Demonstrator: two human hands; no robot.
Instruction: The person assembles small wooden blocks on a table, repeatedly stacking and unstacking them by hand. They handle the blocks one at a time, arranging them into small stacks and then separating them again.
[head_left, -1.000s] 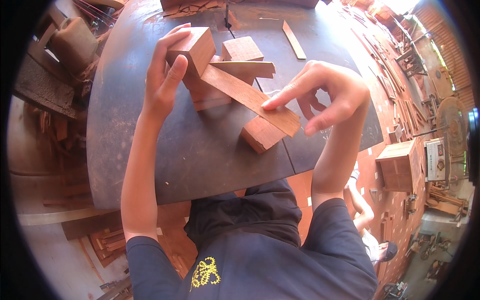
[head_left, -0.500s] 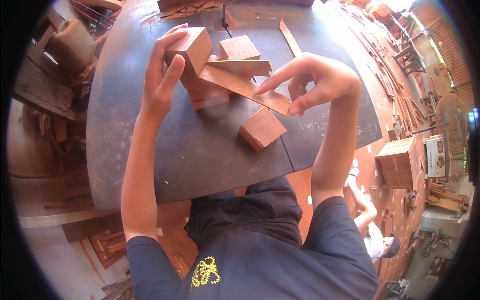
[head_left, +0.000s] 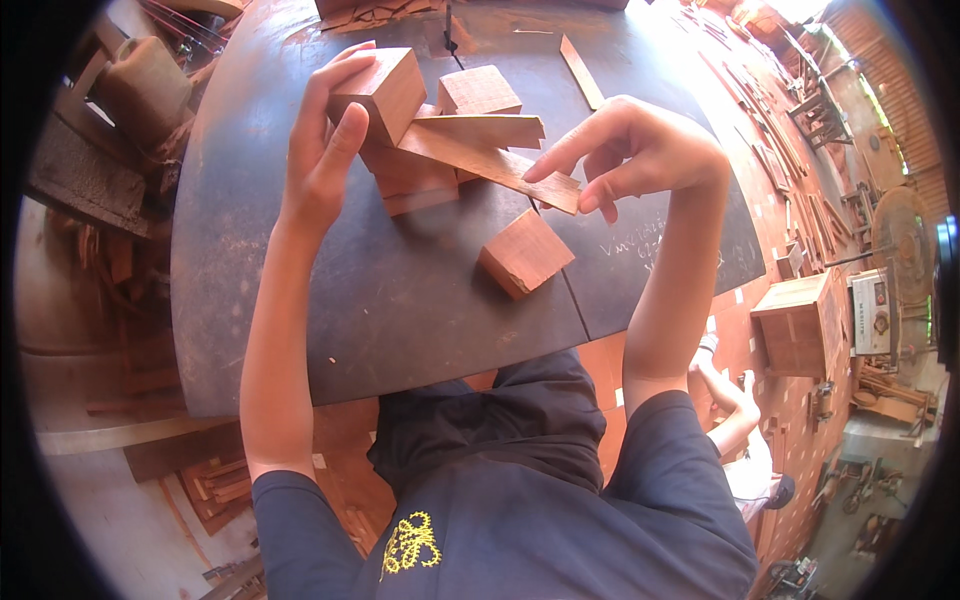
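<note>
My left hand is wrapped round the left side of a wooden block, thumb toward me. This block sits on top of other wood, with a lower block under it. A flat wooden strip slants out to the right from beneath the held block. My right hand pinches the strip's free end, with the index finger on its upper face and the thumb at its tip. A second strip lies just behind the first. One block stands behind the strips, another nearer me.
All this is on a dark table with a seam across it and chalk marks at right. A thin wooden slat lies farther back. Right of the table are a wooden cabinet on the floor and another person.
My right hand has moved slightly away from me and to the right, lifting or swinging the strip's free end with it. My left hand stays on the block, nearly still.
</note>
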